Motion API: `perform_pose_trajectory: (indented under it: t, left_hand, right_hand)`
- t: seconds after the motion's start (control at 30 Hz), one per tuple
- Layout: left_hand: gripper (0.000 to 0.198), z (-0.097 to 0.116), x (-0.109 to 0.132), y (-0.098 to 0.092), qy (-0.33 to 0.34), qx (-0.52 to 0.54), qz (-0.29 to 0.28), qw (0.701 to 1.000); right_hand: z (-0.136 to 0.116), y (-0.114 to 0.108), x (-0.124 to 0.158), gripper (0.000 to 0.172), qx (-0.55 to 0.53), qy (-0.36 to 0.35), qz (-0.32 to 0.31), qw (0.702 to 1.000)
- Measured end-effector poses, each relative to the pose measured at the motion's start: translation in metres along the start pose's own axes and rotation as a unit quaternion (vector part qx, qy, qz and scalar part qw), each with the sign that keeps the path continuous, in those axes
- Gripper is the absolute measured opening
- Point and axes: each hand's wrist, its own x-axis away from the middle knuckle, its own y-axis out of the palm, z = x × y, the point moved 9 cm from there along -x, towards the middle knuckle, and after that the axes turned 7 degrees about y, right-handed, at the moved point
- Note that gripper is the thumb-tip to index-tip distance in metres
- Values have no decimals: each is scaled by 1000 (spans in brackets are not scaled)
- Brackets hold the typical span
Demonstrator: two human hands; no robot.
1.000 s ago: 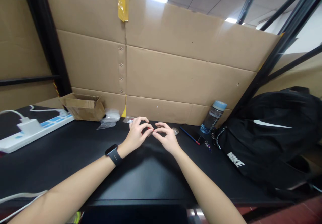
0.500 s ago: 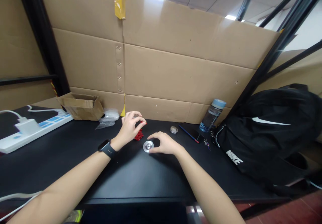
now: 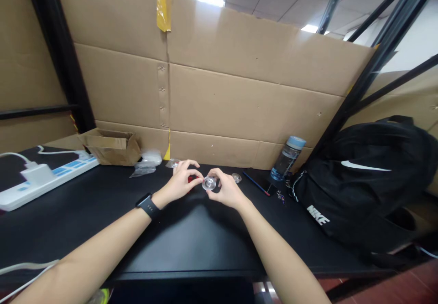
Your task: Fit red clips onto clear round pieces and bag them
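Observation:
My right hand (image 3: 227, 189) holds a round, clear and silvery disc with a ringed centre (image 3: 209, 183), thumb and fingers curled around its right side. Close against the disc's left edge is my left hand (image 3: 183, 182). Its thumb and index finger are pinched together; whatever is between the tips is too small to make out. A dark watch (image 3: 148, 206) sits on the left wrist. Partly hidden behind the left fingers lie small red pieces (image 3: 192, 178) on the black tabletop (image 3: 178, 244). Just beyond the right hand is a small clear round piece (image 3: 237, 177).
To the left are a white power strip (image 3: 51, 181), an open cardboard box (image 3: 114, 149) and clear plastic bags (image 3: 147, 162). On the right stand a blue-capped bottle (image 3: 288, 158), a blue pen (image 3: 256, 183) and a black backpack (image 3: 369, 181). A cardboard wall (image 3: 222, 103) closes the back.
My right hand has lifted the disc from the tabletop and carried it slightly away from me. My left hand has moved right and down, bringing its pinched fingertips to the disc's edge.

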Motion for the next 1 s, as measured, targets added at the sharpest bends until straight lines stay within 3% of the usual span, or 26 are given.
perform_pose_trajectory:
  t: [0.23, 0.47, 0.67, 1.0]
  left_hand:
    - [15, 21, 0, -4, 19, 21, 24, 999]
    - [15, 29, 1, -9, 18, 35, 62, 997]
    - [17, 32, 1, -8, 24, 43, 67, 997]
    - [15, 41, 2, -15, 31, 1, 76, 997]
  right_hand:
    - [-16, -16, 3, 51, 25, -33, 56, 998]
    - [0, -12, 2, 68, -149, 15, 98, 984]
    - [10, 1, 0, 65, -273, 37, 88, 957]
    - [7, 2, 1, 63, -261, 29, 96, 960]
